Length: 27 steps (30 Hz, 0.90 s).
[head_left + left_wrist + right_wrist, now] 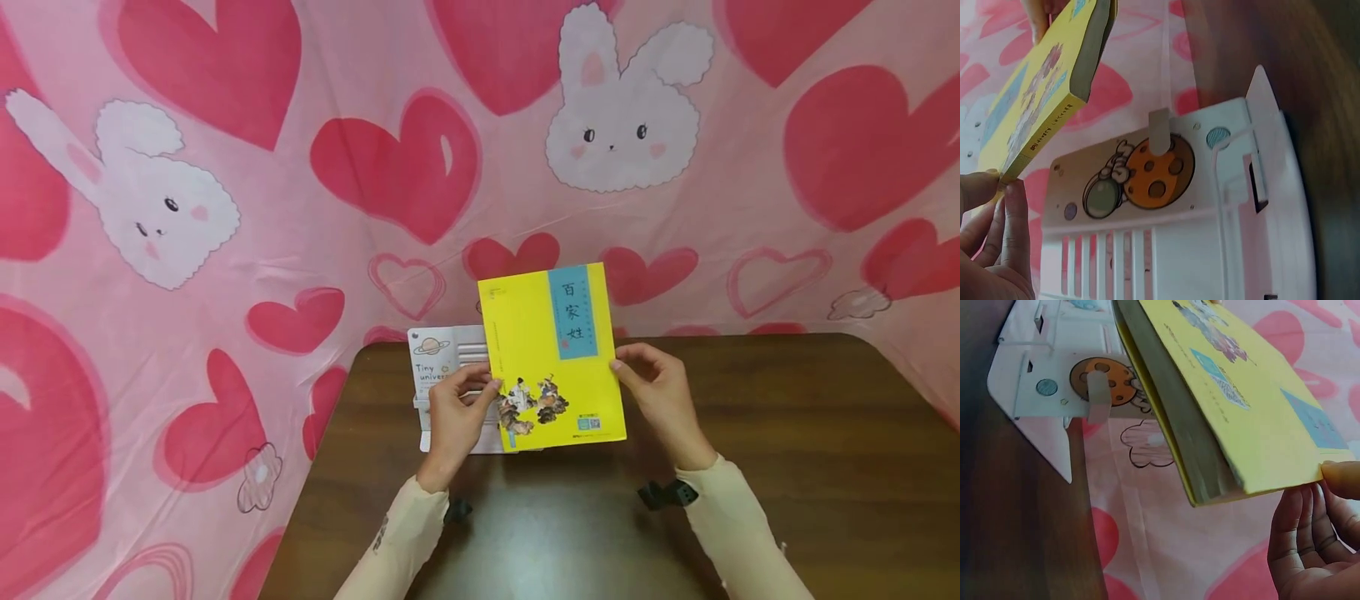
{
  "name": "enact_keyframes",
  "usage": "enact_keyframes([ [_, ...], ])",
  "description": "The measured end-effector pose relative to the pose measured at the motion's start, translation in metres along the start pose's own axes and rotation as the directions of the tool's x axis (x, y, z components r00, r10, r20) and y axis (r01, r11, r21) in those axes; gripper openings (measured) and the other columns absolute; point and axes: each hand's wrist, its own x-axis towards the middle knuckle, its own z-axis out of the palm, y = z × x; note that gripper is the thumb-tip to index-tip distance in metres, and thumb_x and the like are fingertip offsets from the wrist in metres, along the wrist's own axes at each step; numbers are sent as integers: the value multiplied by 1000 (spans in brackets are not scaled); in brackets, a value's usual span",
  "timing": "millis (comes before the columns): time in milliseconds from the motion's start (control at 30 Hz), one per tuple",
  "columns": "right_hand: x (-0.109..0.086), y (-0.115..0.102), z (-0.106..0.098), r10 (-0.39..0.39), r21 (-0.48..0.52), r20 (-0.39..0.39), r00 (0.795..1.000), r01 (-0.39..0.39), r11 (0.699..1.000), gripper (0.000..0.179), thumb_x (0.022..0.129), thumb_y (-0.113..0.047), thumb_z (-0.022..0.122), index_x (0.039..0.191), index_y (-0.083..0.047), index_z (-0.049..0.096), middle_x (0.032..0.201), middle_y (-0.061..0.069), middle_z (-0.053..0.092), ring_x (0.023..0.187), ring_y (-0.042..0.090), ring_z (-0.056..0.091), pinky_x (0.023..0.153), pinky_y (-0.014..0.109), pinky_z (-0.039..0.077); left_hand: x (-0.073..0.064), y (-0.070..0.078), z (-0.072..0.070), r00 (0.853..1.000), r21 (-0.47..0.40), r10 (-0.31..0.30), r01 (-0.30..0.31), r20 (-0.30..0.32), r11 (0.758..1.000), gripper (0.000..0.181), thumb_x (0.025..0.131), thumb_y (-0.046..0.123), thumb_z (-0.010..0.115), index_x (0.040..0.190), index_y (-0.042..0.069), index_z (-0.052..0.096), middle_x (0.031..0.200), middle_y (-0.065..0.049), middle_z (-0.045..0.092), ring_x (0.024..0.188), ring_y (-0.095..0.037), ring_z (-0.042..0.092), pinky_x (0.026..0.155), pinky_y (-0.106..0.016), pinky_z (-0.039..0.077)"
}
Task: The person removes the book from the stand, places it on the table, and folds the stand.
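Book (pixel 547 367) with a yellow cover, titled 百家姓 on a blue panel (pixel 573 312), is held up at the centre of the frame in the head view, slightly tilted, its front facing the wearer. The left hand (pixel 456 412) pinches its spine edge between thumb and fingers; the right hand (pixel 663 392) pinches the opposite edge the same way.

Behind the book, its left part showing, a white book stand (pixel 422 417) printed "Tiny universe" stands on the brown wooden table (pixel 562 517). The left wrist view shows a gap between book and stand, plus an astronaut (pixel 1102 194) beside an orange planet (pixel 1159 172), slats lower left and a thin wire at right.

Pale sleeves (pixel 408 533) enter at the lower edge, with a black strap (pixel 667 495) near the right wrist. Pink cloth (pixel 517 158) with red hearts fills the background; white rabbits sit at upper left and upper right.
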Motion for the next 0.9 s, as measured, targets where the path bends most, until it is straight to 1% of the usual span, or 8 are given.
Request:
enact_keyframes([
  [167, -5, 4, -12, 5, -12, 1, 1000, -5, 1000, 31, 99, -13, 70, 120, 10, 65, 95, -24, 69, 86, 8, 64, 82, 14, 58, -5, 0, 10, 999, -2, -25, 25, 33, 1000, 24, 88, 7, 82, 112, 4, 78, 95, -15, 77, 87, -27, 78, 76, -28, 64],
  [400, -9, 12, -29, 31, -58, -17, 999, -32, 998, 31, 100, -12, 69, 120, 11, 64, 92, -26, 68, 81, 6, 64, 79, 14, 58, -9, 1, 24, 994, 39, -7, 3, 111, 999, 26, 92, 6, 77, 118, 3, 77, 97, -13, 78, 88, -24, 77, 75, -26, 63],
  [600, -10, 17, -46, 50, -81, -11, 999, -51, 995, 33, 101, -14, 69, 121, 11, 64, 92, -25, 68, 82, 7, 63, 80, 12, 56, -10, 2, 36, 986, 70, -20, 9, 166, 998, 33, 92, 1, 74, 125, 5, 75, 101, -9, 77, 88, -19, 76, 75, -23, 62],
  [667, -10, 19, -51, 59, -95, -18, 998, -60, 994, 33, 101, -14, 68, 123, 11, 63, 93, -27, 67, 83, 7, 63, 80, 11, 56, -10, 4, 40, 981, 60, -11, 0, 191, 998, 36, 93, -1, 72, 128, 4, 73, 104, -10, 77, 90, -20, 76, 75, -23, 62],
  [800, -12, 26, -61, 76, -130, -39, 996, -80, 988, 34, 101, -14, 68, 124, 11, 63, 92, -29, 66, 83, 6, 62, 79, 9, 55, -12, 5, 48, 968, 50, -6, -7, 251, 999, 39, 94, -2, 68, 133, -1, 68, 107, -13, 75, 93, -20, 76, 77, -23, 62],
  [900, -16, 33, -67, 98, -155, -51, 994, -105, 982, 34, 101, -14, 68, 123, 12, 63, 90, -30, 65, 82, 6, 62, 78, 9, 54, -15, 5, 55, 958, 66, -23, 4, 284, 998, 40, 95, -1, 68, 135, -1, 67, 108, -13, 74, 94, -17, 75, 78, -22, 62],
])
